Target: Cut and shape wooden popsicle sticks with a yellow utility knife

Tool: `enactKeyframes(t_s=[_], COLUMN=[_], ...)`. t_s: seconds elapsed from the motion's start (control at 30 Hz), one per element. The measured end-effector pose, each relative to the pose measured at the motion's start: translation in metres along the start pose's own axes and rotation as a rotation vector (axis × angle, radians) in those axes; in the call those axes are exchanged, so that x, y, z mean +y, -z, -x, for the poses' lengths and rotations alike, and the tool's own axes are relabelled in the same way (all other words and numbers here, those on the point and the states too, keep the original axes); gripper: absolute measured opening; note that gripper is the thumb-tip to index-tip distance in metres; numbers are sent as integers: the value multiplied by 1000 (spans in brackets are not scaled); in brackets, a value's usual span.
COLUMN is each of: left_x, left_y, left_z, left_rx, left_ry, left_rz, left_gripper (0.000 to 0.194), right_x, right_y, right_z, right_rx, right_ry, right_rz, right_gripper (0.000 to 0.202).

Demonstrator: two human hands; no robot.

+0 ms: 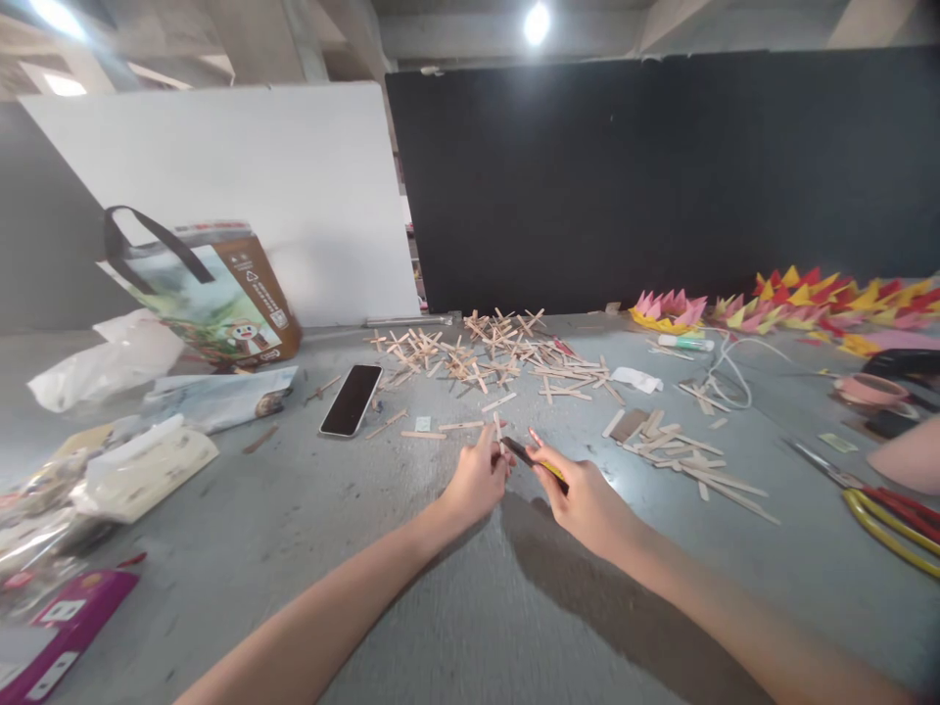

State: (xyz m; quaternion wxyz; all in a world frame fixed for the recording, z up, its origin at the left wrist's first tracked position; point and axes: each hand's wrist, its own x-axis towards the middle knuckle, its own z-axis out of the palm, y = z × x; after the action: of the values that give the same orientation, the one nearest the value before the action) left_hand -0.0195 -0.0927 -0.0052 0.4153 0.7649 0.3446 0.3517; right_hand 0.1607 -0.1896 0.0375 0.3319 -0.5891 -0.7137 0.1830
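Observation:
My left hand (476,476) is closed around a small wooden craft stick (498,429), which points up and away from me. In my right hand (580,494) is a utility knife (541,465) with a black and yellow handle. Its front end meets the stick at my left fingertips; the blade is too small to make out. Beyond both hands lies a loose heap of wooden sticks (477,357), many joined into crosses. More loose sticks (682,455) are spread to the right of my right hand.
A phone (351,400) and a carry bag (220,294) are on the left, near plastic packets (143,470). Right of me lie scissors (873,499), a glue stick (685,343), a white cable (727,377) and folded paper flowers (668,311). Another person's arm (911,458) shows at the right edge.

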Motion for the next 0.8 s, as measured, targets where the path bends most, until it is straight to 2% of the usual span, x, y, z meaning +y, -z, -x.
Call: enactKeyframes(t_s=[0.17,0.3,0.4,0.63,0.8], left_x=[-2,1,3,2,3], left_y=[1,4,5,6,6], left_z=[-1,-2,-3,-3,-4], left_rx=[23,81,79,65,85], left_ry=[-9,13,13,-5,48], left_rz=[-32,-11,-15,-42,22], left_gripper=[53,52,52,47,48], right_x=[-9,-7,-5,-11,-4], right_y=[16,2,-8,14,1], right_z=[-16,-15,-10,-24,-18], right_rx=[-66,-32,-17,-71,-58], right_ry=[30,31,16,57,54], right_rz=[186,134,64,186,144], right_gripper=[30,31,33,29,33])
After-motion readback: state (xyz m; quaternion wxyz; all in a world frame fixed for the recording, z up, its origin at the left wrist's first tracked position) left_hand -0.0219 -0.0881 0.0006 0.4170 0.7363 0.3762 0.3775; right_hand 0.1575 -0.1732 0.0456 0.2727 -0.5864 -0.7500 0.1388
